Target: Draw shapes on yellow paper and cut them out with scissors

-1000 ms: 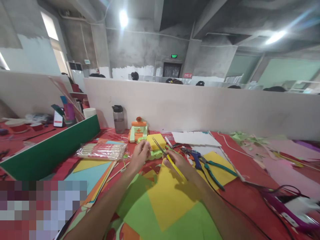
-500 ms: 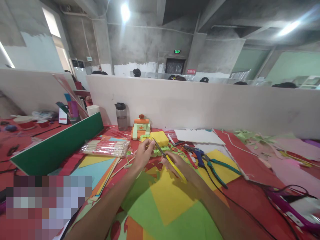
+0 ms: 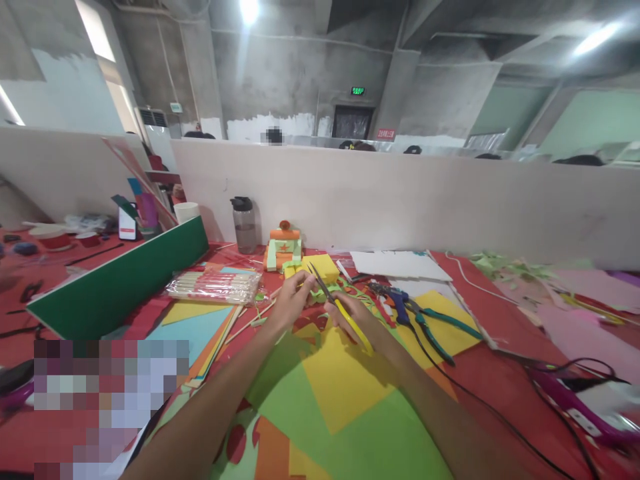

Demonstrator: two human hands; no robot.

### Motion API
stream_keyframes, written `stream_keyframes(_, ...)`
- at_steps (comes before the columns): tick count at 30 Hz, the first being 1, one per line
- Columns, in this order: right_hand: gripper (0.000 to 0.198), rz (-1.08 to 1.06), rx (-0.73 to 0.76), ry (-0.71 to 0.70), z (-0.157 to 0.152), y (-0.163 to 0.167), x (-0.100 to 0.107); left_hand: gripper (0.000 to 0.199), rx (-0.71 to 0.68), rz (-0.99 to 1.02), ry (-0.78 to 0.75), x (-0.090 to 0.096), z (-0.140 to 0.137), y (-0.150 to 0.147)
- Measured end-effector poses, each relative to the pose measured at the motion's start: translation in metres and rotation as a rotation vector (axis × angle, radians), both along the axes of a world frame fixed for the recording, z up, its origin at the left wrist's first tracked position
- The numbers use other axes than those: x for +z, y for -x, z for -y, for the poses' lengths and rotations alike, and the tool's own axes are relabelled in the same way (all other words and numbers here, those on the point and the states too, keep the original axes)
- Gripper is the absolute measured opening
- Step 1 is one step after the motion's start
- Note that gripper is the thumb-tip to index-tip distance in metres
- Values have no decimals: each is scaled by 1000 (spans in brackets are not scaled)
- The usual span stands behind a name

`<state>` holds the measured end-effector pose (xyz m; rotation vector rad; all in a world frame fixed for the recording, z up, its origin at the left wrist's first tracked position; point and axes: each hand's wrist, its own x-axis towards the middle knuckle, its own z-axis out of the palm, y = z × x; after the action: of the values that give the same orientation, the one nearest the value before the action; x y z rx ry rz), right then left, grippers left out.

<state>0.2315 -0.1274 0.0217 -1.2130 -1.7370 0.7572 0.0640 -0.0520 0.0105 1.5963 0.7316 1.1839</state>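
Note:
My right hand [image 3: 347,312] is closed around the yellow handles of a pair of scissors [image 3: 354,324]. The dark blades point up and to the left, slightly parted at the tips. Close to those tips, my left hand [image 3: 294,297] has its thumb and fingers pinched together; whatever lies between them is too small to make out. Just behind the fingers sits a yellow block-shaped piece [image 3: 321,268]. Beneath both hands, a yellow sheet [image 3: 345,387] overlaps green paper [image 3: 395,433]. Light green scraps [image 3: 357,291] lie beyond my right hand.
An orange and green paper model [image 3: 284,250] and a water bottle [image 3: 245,227] stand by the partition. Wrapped sticks [image 3: 213,287] lie left, beside a green board [image 3: 125,277]. To the right are teal-handled pliers [image 3: 435,333], a blue glue gun [image 3: 400,312] and its cord.
The light green piece seen at my left fingertips no longer shows there. The scissor blades look a little more parted. The whole view has shifted slightly upward in the picture.

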Motion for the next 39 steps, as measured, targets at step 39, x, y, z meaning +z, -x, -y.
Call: stream_keyframes(39, 29, 32, 15, 65, 0, -6, 4, 39, -29, -100, -29, 14, 5, 8)
